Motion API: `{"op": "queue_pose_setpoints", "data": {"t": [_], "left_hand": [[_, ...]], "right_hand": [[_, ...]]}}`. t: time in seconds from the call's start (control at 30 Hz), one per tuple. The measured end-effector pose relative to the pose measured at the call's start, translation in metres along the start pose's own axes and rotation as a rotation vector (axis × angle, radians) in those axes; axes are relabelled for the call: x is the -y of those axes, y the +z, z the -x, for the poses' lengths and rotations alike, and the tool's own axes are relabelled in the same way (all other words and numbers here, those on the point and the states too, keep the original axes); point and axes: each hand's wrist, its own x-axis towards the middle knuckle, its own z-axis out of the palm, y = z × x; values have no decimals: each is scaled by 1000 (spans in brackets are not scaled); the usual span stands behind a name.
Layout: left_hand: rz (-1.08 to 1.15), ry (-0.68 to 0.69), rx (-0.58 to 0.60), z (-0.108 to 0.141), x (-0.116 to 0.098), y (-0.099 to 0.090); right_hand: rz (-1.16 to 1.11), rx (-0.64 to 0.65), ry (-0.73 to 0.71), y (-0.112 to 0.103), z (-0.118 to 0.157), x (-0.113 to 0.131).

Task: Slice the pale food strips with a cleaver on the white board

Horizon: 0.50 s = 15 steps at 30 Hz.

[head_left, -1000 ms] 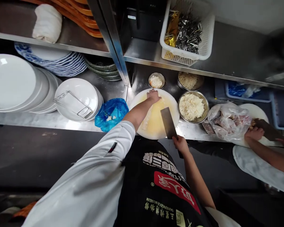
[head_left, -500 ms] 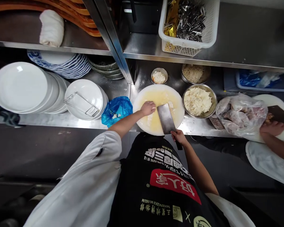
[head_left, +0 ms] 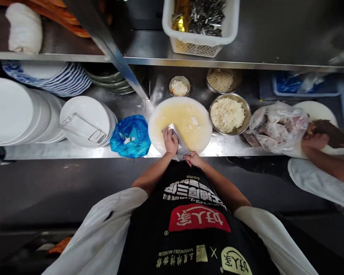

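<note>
On the round white cutting board point(head_left: 200, 131), stained yellow in the middle, a wide cleaver point(head_left: 182, 149) is held tilted near the front edge. My right hand point(head_left: 194, 159) is closed around its handle. Fingers of my left hand point(head_left: 171, 141) are bent together against the blade's left side; whatever lies under them is hidden. A few white scraps point(head_left: 194, 122) lie on the right half of the board. Just right of it stands a metal bowl point(head_left: 247, 118) heaped with pale, thin slices point(head_left: 227, 114).
A blue plastic bag point(head_left: 139, 143) holding white bits sits left of the board. Behind are a small bowl point(head_left: 179, 86) and another metal bowl point(head_left: 220, 80). Stacked plates point(head_left: 86, 118) fill the left. At right, a co-worker's hand point(head_left: 315, 142) works beside bagged meat point(head_left: 281, 126).
The cleaver has moved left across the board and turned on its edge. My left hand has come down toward me and now meets the blade. The view has shifted rightward.
</note>
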Motion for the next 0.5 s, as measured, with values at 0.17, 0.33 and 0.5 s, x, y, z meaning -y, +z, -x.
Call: {"op": "queue_pose_setpoints", "data": {"t": [0.17, 0.33, 0.5], "left_hand": [[224, 93, 181, -55, -86, 37], [407, 274, 394, -124, -183, 85], [460, 125, 458, -132, -137, 48]], "right_hand": [[-296, -227, 12, -40, 40, 18], [-877, -314, 3, -131, 72, 84], [-1339, -261, -34, -188, 94, 140]]}}
